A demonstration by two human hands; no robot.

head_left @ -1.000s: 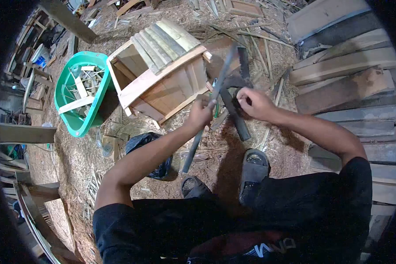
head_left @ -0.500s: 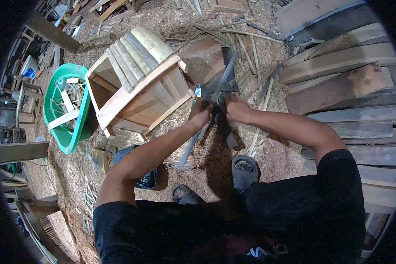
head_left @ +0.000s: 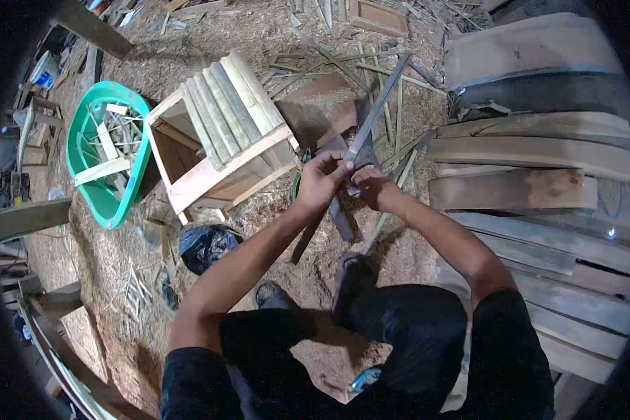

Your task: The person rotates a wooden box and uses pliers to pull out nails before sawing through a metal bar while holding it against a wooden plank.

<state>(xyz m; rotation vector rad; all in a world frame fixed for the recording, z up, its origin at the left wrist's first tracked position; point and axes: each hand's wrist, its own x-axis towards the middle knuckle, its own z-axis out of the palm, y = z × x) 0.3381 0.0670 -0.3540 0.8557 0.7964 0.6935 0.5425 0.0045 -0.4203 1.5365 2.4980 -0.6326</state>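
A long, thin grey strip (head_left: 381,99) slants up and away from between my hands; its material is hard to tell. My left hand (head_left: 320,185) is closed on the strip's near end, with the thumb pressed along it. Close beside it, my right hand (head_left: 375,190) has curled fingers, and what lies in them is hidden. Beneath both hands is a dark piece of wood (head_left: 343,222), its far part covered. A small wooden house-like box (head_left: 224,171) with a roof of rounded slats stands just left of my left hand.
A green tub (head_left: 126,206) of wood scraps sits at the left. Stacked planks (head_left: 518,150) line the right side. A black plastic bag (head_left: 206,246) lies below the box. Thin sticks and a brown board (head_left: 322,105) lie ahead on the shavings. Something blue (head_left: 365,380) shows between my legs.
The strip has been raised and now reaches farther away from me. My left hand has moved onto its near end. My view and legs have shifted, exposing the bag and the blue thing.
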